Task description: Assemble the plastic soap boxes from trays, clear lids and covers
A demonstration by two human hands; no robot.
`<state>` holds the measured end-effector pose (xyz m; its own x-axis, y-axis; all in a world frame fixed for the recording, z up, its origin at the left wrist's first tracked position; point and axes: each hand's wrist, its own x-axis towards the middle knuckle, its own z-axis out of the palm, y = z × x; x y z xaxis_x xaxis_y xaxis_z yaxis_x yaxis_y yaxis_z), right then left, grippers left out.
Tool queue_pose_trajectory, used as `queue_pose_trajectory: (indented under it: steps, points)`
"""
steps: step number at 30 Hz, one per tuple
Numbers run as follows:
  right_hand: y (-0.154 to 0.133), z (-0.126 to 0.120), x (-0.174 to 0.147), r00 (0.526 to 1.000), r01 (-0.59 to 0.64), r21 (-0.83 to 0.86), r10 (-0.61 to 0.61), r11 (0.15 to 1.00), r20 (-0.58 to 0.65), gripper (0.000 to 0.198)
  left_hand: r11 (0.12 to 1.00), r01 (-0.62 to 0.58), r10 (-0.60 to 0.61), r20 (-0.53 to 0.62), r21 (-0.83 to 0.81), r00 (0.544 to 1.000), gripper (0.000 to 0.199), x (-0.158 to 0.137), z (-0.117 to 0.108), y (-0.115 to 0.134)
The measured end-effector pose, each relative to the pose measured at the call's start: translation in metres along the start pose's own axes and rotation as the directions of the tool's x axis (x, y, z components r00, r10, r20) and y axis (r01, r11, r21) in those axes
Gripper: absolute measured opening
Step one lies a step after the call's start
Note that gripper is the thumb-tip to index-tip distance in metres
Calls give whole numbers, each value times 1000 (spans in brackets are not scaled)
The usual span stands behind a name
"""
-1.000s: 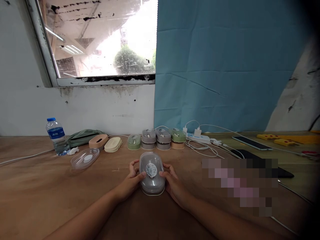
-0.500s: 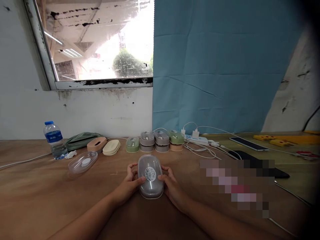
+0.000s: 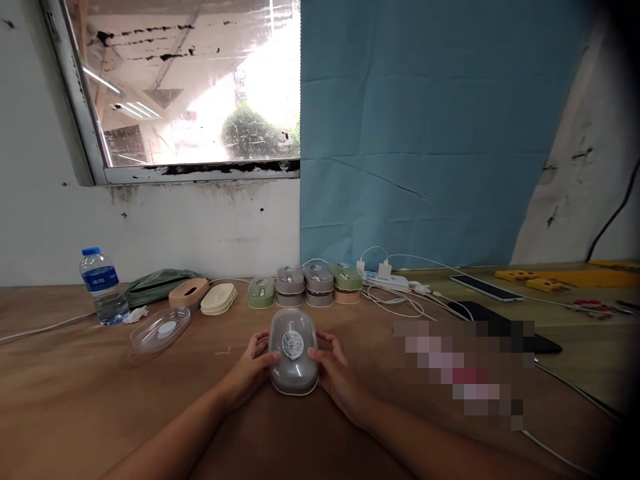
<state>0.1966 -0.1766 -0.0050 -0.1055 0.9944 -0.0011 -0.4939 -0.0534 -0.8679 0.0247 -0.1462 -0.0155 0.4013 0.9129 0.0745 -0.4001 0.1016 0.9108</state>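
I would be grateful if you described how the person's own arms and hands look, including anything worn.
The left hand and right hand are ungloved. The left forearm and right forearm are bare as far as they show, and no sleeve, watch, bracelet or ring is visible.

no text legible: print too small on round sticker (image 3: 293, 345) of grey box (image 3: 295, 380), blue label (image 3: 101, 279) of bottle (image 3: 110, 308).
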Motion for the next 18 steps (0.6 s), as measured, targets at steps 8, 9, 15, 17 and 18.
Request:
queue_pose_trajectory:
  steps: [8,9,15,17,18]
  points:
    - [1,-6,10,964,209,-161,-231,965,-134,69,799,-269,294,41,538,955,81,-8,17,-5]
    - [1,-6,10,957,235,-190,-261,953,-127,72,767,-299,320,66,568,945,84,-8,20,-8]
    - [3,-4,10,932,318,-253,-350,914,-91,75,609,-300,396,45,734,917,88,9,36,-25]
    - [4,-6,12,920,354,-264,-385,897,-76,75,549,-300,440,36,780,897,78,15,37,-27]
    - [5,-7,13,909,384,-266,-413,884,-61,75,529,-307,456,39,791,889,72,18,37,-27]
